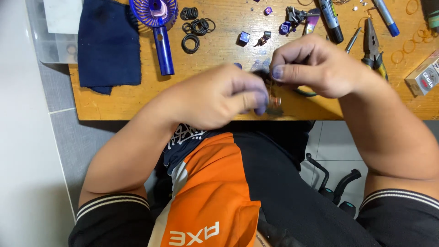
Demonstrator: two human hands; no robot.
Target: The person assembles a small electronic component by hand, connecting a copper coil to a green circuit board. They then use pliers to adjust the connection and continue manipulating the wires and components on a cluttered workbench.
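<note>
Wooden table [137, 98], small part [273, 103] between fingers [261, 98]

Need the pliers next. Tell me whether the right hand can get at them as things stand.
Probably yes. The pliers lie on the table just beyond the right hand, nothing on top of them. But that hand is pinching a small part with the left hand, so it must let go first.
</note>
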